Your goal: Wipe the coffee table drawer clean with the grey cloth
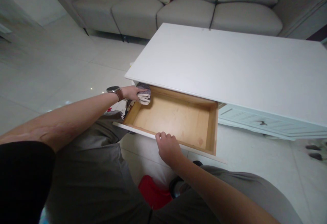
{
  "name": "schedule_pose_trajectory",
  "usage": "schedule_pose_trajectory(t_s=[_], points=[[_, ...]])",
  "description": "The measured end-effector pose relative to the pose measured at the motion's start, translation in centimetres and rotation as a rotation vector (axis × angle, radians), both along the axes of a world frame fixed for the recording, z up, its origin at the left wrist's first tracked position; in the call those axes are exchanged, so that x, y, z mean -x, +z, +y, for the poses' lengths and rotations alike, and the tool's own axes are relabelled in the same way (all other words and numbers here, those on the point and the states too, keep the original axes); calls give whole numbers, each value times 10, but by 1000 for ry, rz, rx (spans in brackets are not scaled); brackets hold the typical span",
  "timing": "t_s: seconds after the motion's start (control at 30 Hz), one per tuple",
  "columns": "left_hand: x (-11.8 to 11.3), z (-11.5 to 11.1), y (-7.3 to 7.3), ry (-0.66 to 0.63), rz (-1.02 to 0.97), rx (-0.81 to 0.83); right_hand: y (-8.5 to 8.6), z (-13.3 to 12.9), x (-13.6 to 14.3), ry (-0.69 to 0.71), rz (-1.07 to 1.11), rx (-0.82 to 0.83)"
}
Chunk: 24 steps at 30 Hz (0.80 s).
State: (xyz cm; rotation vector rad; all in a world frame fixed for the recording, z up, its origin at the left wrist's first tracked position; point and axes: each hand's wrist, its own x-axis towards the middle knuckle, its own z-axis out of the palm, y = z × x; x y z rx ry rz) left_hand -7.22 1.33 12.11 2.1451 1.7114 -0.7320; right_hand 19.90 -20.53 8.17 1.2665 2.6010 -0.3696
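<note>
An open wooden drawer [173,116] extends from the white coffee table [219,64]. At its left back corner, my left hand [131,92] holds a folded cloth [144,95], grey-purple and cream, with the thumb on top; the cloth is just inside the drawer. My right hand [168,146] has its fingers curled over the top edge of the drawer front, near the middle. No other item shows inside the drawer. A watch with a brown strap is on my left wrist.
A grey sofa [184,14] stands behind the table. A closed drawer [263,123] with a small handle is at the right. Below, a red object [154,191] lies on the floor between my legs. Dark shoes [315,156] are at the far right.
</note>
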Motion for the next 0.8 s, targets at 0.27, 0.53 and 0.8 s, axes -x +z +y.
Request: schedule_pose_trajectory(t_s=[0.27, 0.53, 0.8], points=[[-2, -1, 3, -7, 1, 6, -3, 1, 0, 1, 20, -10], [1, -4, -6, -30, 17, -18, -3, 1, 1, 0, 16, -6], [7, -5, -12, -59, 1, -91, -4, 1, 1, 2, 12, -8]])
